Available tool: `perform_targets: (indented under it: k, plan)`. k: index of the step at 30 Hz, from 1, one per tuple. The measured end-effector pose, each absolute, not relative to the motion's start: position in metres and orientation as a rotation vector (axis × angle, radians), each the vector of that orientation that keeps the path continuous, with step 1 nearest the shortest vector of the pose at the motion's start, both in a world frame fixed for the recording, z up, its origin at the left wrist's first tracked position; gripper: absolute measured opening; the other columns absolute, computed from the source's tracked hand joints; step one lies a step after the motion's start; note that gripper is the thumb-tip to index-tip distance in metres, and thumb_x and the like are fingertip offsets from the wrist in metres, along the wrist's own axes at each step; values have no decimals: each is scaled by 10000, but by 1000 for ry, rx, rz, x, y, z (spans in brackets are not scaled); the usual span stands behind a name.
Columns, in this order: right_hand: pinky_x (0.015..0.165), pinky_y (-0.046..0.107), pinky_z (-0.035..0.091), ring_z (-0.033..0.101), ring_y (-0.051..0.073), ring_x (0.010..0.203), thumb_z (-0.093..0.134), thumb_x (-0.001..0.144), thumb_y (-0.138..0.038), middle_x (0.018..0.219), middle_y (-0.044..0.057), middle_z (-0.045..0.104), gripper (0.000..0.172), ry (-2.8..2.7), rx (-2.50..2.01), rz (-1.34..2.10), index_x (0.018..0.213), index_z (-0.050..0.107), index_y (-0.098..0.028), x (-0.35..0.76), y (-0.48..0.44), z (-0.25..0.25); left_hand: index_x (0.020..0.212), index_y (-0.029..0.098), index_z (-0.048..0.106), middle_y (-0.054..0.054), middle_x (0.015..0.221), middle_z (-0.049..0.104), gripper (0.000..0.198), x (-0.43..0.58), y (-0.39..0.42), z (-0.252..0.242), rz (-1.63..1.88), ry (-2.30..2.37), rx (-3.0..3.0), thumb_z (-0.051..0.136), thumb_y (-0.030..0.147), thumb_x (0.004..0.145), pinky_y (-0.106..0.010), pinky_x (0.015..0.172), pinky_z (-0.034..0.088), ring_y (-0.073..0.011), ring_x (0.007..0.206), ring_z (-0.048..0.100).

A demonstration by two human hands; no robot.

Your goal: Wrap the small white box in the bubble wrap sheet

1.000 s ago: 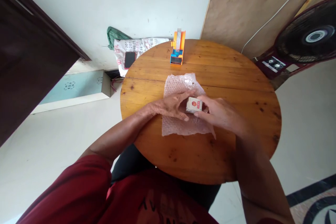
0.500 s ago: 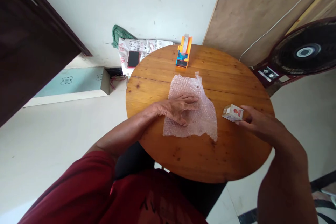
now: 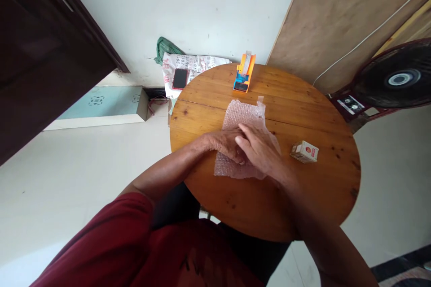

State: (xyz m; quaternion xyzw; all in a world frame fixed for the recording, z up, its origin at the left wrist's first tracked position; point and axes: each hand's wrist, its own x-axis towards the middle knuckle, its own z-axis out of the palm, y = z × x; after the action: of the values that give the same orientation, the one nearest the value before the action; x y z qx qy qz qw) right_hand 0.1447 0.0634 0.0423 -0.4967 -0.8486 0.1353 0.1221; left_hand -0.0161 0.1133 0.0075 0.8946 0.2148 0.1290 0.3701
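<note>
A sheet of bubble wrap (image 3: 235, 114) lies flat on the round wooden table (image 3: 205, 94), a strip of clear tape (image 3: 261, 106) sticking up at its far edge. My left hand (image 3: 227, 143) rests on the sheet, its fingers partly covered by my right hand. Laid over it from the right, my right hand (image 3: 261, 150) has its fingers stretched out and holds nothing. To the right, a small white box (image 3: 305, 151) with a red label sits on the tabletop, touched by neither hand.
An orange and blue tape dispenser (image 3: 244, 73) stands at the table's far edge. Beyond the left rim, a dark phone (image 3: 180, 79) lies on a printed white sack (image 3: 171, 63). A large fan (image 3: 400, 78) is on the right.
My right hand has let go of the small box and moved left over the bubble wrap onto my left hand. The left hand stays on the sheet. The view has shifted slightly.
</note>
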Motion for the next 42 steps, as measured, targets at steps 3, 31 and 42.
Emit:
perform_targets:
  k: [3,31,42]
  plan:
    - [1155,559,400,495,357,1409,361,1026,-408,1483,227,557,539,-2453,-1597,308,1385,573,-66,178,72,26,1350,189,627,-108,1551,485,759,-14,117,6,268,517,2397,870,347,648,-483,1231,304,-381,1525,276]
    - [1136,481,298,426,328,1426,385,1046,-369,1561,176,489,520,-2402,-1702,-25,1460,506,-80,207,67,-8,1122,152,699,-125,1219,712,276,15,54,53,162,1310,2817,476,252,992,-442,1142,429,-275,1278,600]
    - [977,441,365,547,321,1226,362,1037,-313,1491,158,555,482,-2273,-1795,-38,1455,492,-110,211,81,-2,1575,120,358,-179,1674,270,730,15,103,-22,187,1283,2732,373,591,1017,-566,1286,103,-346,1582,189]
